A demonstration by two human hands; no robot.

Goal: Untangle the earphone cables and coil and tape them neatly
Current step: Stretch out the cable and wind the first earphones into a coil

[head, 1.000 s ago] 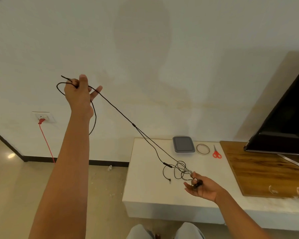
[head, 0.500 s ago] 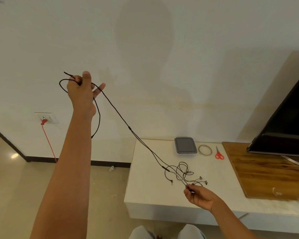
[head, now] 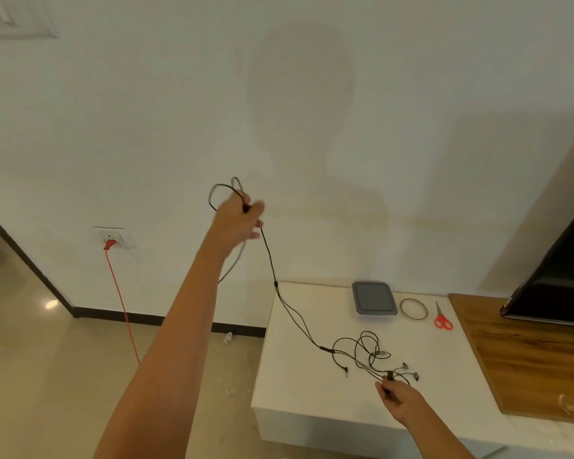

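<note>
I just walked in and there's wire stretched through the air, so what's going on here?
A person is sorting out a black earphone cable. The left hand, raised toward the wall, grips a loop of it. The cable runs down to the white table, where the right hand pinches it beside a tangle lying on the surface. A tape roll, red scissors and a grey container lie untouched at the back; nothing is taped yet.

We see a pale, stained wall (head: pixel 411 94) filling the upper field. At 9 o'clock, a socket (head: pixel 115 238) with a red cord (head: pixel 122 303) sits above dark skirting (head: pixel 93 313) and glossy beige floor (head: pixel 47 376). A low white cabinet (head: pixel 299 392) lies at 5 o'clock, with a wooden top (head: pixel 524 359) and dark screen (head: pixel 560 270) near 3 o'clock.
</note>
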